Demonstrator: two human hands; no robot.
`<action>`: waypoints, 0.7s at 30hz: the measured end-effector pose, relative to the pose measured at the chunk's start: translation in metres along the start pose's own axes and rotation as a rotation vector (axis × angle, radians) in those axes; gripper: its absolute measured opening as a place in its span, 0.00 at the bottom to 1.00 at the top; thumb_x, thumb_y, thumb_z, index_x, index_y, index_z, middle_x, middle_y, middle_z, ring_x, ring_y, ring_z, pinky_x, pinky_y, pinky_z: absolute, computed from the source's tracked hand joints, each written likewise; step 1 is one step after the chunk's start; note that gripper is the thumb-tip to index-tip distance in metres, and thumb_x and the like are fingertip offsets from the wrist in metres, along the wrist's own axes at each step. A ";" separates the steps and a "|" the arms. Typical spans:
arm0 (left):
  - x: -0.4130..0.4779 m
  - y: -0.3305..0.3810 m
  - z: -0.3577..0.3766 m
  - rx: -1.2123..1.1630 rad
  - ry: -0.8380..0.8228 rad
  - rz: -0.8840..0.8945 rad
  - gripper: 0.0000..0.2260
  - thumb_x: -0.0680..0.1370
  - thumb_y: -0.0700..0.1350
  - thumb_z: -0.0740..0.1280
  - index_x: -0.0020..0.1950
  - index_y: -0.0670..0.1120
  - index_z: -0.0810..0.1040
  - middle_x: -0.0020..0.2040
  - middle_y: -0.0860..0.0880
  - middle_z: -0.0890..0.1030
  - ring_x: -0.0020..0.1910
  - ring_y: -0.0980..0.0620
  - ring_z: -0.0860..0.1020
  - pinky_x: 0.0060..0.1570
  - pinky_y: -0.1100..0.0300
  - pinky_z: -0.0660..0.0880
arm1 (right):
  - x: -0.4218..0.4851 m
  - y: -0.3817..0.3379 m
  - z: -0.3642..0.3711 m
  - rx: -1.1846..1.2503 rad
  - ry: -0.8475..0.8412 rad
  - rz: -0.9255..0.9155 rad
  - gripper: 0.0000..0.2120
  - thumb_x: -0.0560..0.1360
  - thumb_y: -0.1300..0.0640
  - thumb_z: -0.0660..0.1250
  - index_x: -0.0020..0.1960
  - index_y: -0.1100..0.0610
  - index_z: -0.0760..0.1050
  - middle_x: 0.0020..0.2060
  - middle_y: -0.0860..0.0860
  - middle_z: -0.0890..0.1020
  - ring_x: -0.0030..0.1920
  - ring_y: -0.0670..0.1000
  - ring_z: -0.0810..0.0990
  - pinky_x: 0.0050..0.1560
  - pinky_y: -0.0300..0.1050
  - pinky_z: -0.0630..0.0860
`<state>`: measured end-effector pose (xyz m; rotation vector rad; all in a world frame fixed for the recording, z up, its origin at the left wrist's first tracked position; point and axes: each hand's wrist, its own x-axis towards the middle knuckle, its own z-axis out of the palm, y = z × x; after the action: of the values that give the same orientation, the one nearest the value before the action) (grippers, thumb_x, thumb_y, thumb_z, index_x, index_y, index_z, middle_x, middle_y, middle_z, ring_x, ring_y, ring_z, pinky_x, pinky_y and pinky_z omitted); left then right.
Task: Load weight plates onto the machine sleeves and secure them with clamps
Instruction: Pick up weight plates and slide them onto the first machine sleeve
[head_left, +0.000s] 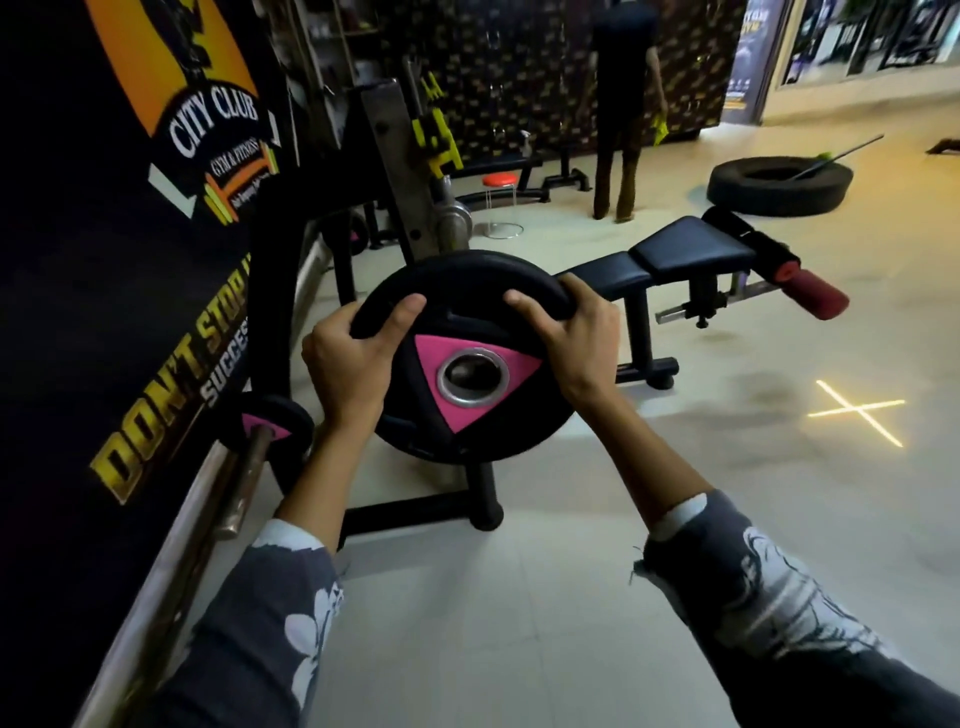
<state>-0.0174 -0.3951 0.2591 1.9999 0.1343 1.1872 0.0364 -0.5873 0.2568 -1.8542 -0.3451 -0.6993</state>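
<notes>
- Currently, our left hand (349, 358) is wrapped over the upper left rim of the weight plate (467, 358), thumb lying on the near face, the other fingers curled behind the edge and hidden.
- Our right hand (569, 343) grips the upper right rim the same way: thumb on the near face, fingers folded over the far side.
- We hold the plate in the air at mid-frame, tilted, its near face toward us. It is black with a pink triangular centre and a metal-ringed bore (472, 376); through the bore we see only dark.
- Both sleeves (291, 618) are grey with a white floral print, pushed up short of the wrists.
- Left of the plate and lower, a second, smaller black-and-pink plate (270, 418) sits on a steel bar (248, 478) that runs toward us along the left wall.
- Behind and under the held plate stands a black machine frame (431, 506), its foot on the pale tiled floor (519, 623).
- Farther right is a black padded bench (675, 252) with a red roller pad (815, 296) at its far end.
- On the left, a dark wall banner (130, 234) reads "CITY CLUB GYM & FITNESS".
- In the far scene, a tyre (779, 184) lies on the floor, a red-topped stool (500, 181) stands near the bench rack, and a person (621, 104) stands beyond.
- We cannot tell whether any clamp is present.
</notes>
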 end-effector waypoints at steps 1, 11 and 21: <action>0.001 -0.004 0.003 -0.005 0.002 -0.008 0.25 0.66 0.69 0.66 0.24 0.51 0.62 0.21 0.56 0.64 0.21 0.61 0.67 0.21 0.68 0.59 | 0.002 0.004 0.003 -0.011 0.010 0.000 0.29 0.65 0.34 0.67 0.36 0.63 0.72 0.27 0.56 0.76 0.30 0.55 0.73 0.33 0.50 0.69; 0.032 -0.044 0.045 -0.069 -0.009 0.091 0.24 0.68 0.71 0.62 0.27 0.54 0.60 0.23 0.60 0.64 0.24 0.64 0.70 0.24 0.71 0.61 | 0.031 0.035 0.036 -0.030 0.064 -0.037 0.29 0.65 0.35 0.67 0.35 0.63 0.72 0.26 0.59 0.75 0.29 0.57 0.73 0.32 0.52 0.70; 0.132 -0.112 0.126 0.079 0.040 0.139 0.28 0.69 0.73 0.58 0.30 0.47 0.66 0.25 0.51 0.69 0.25 0.54 0.67 0.24 0.63 0.58 | 0.127 0.085 0.116 0.113 0.026 0.160 0.31 0.61 0.32 0.68 0.43 0.61 0.80 0.36 0.58 0.84 0.38 0.55 0.83 0.43 0.58 0.80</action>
<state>0.1861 -0.3310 0.2440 2.0830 0.0640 1.3277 0.2175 -0.5252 0.2415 -1.7430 -0.2128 -0.5821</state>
